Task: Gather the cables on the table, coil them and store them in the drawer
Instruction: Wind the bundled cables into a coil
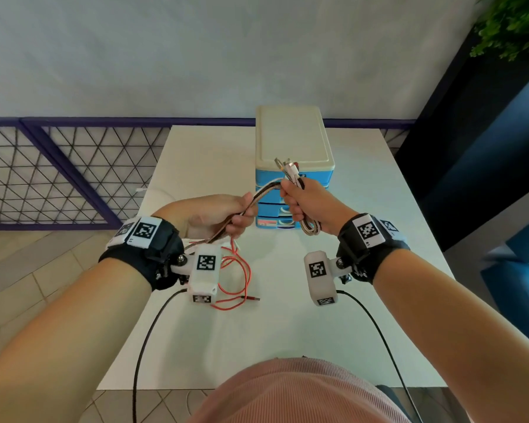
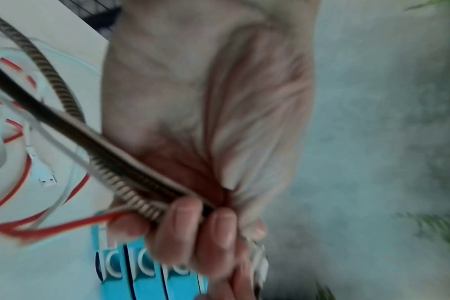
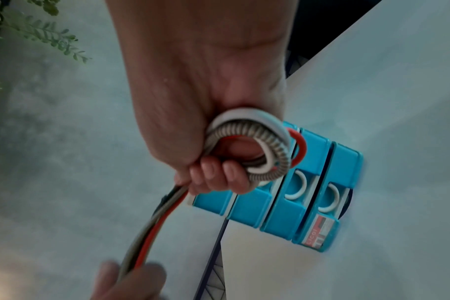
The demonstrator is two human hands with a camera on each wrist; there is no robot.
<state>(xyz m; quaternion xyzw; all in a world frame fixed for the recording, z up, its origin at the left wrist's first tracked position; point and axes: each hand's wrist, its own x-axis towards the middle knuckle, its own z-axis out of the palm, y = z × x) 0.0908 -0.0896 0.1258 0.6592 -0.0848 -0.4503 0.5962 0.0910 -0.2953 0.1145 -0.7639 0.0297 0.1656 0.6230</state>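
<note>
a bundle of braided, white and red cables (image 1: 264, 192) stretches between both hands above the white counter (image 1: 287, 331). the right hand (image 1: 309, 206) has its grip clamped on the coiled end, a small loop (image 3: 254, 150) curling out below the fist and plugs sticking up above it. the left hand (image 1: 217, 215) pinches the same strands in curled fingers (image 2: 183, 233). loose red cable (image 1: 242, 282) trails on the counter. behind stands a blue plastic drawer unit with a cream lid (image 1: 290, 138), drawers closed.
</note>
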